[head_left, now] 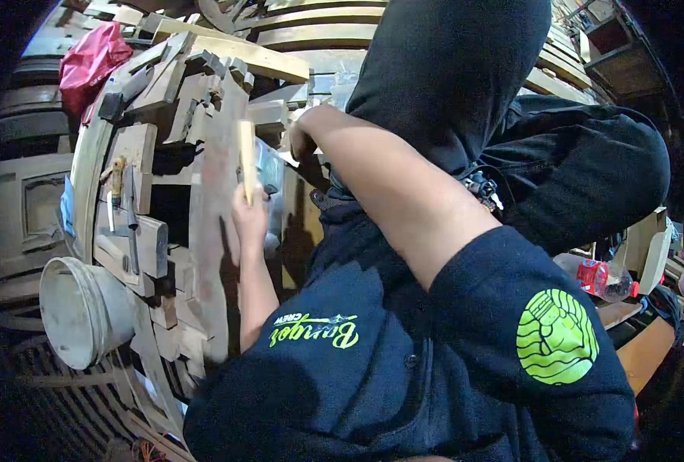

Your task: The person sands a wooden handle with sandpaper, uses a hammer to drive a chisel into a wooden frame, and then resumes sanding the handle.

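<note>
My left hand (251,219) is wrapped round the lower end of a short, pale wooden stick (247,158), which points away from me over a long plank (215,177). My right hand (302,137) is bent down at the wrist, close beside the bench, with its fingers curled; a small pale edge shows under the fingertips, and I cannot tell what they hold. Left of the plank, a chisel-like tool with a yellowish handle (117,175) and a dark, narrow blade (132,208) rest on wooden blocks.
A whitish bucket (72,312) stands at the lower left. Further off lie a red plastic bag (94,65) and a long yellowish board (242,55). Carved wooden panels (38,204) cover the left side. A plastic bottle with a red label (595,277) lies at my right.
</note>
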Demonstrator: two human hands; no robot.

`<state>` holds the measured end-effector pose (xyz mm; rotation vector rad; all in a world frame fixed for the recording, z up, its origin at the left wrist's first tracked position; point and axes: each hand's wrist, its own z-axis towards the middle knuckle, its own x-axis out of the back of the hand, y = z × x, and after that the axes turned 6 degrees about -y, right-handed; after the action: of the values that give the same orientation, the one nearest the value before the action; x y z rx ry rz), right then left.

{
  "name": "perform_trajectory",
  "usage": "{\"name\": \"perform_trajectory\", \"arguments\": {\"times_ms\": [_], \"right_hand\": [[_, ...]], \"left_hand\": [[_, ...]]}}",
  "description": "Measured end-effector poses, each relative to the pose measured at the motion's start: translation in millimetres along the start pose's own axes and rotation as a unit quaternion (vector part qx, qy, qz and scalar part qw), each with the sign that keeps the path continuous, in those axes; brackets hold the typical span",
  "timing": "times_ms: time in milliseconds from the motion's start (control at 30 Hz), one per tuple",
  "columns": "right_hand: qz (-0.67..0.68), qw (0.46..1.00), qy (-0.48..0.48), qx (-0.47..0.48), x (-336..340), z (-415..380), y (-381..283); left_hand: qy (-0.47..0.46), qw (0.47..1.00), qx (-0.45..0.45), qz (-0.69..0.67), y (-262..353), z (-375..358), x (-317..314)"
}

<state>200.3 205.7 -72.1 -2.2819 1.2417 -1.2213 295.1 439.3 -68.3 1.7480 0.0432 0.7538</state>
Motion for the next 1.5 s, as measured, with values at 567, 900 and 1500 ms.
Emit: {"name": "perform_trajectory", "arguments": {"times_ms": [567,900,1500], "right_hand": [[-0.069,0.994,0.069,-0.057,-4,-41,-20],[-0.018,0.972,0.228,-0.046,20,-86,-51],[0.446,0.709,0.544,-0.054,39,-11,-15]], "left_hand": [[-0.004,0.992,-0.102,0.077,-2,0,-7],[-0.113,0.876,0.175,-0.435,18,11,0],[0.017,0.956,-0.012,-0.291,84,12,-5]]}}
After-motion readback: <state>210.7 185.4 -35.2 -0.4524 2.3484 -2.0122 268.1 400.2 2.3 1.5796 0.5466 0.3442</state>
